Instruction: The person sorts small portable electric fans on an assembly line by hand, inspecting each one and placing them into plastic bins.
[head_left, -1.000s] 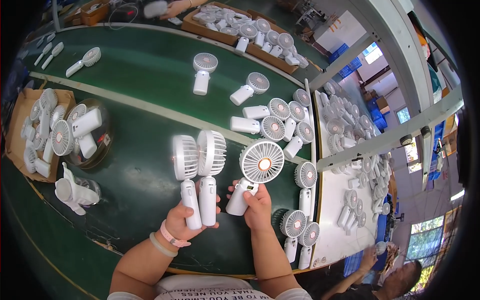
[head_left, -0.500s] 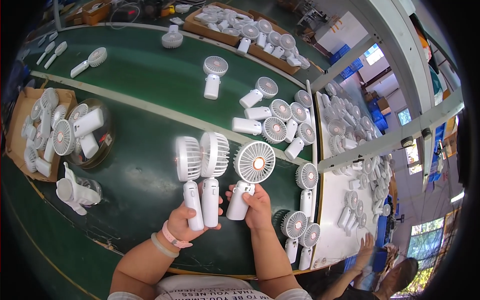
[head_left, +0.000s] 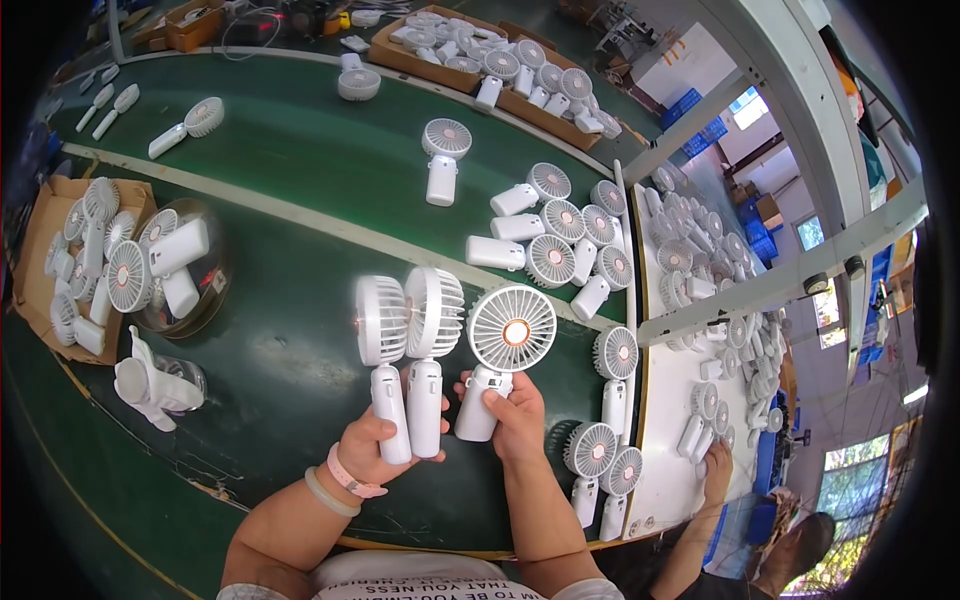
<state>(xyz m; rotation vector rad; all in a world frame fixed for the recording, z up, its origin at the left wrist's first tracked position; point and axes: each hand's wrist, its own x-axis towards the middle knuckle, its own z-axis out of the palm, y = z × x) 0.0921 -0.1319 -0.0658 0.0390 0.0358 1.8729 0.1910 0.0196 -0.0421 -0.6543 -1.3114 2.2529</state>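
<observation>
My left hand (head_left: 362,452) is closed around the handles of two white handheld fans, an outer one (head_left: 382,320) and an inner one (head_left: 433,312), both upright and side by side. Their heads are turned sideways, so the grilles show edge-on. Just to the right, my right hand (head_left: 518,415) grips a third handheld fan (head_left: 512,328) by its handle, thumb on the front. That fan's round grille, with an orange-ringed centre, faces me. Some of my fingers are hidden behind the handles.
Several fans lie on the green conveyor belt (head_left: 300,130) ahead. At the left stand a cardboard box of fans (head_left: 30,285), a round container (head_left: 215,290) and a clear jar (head_left: 185,388). A co-worker's hand (head_left: 717,470) is at a white table (head_left: 665,470) crowded with fans, beyond a metal frame (head_left: 780,275).
Fans on the green belt have shifted slightly right. The co-worker's raised hand has come down to fans on the white table. My hands keep their grips, and the right fan's head looks slightly larger.
</observation>
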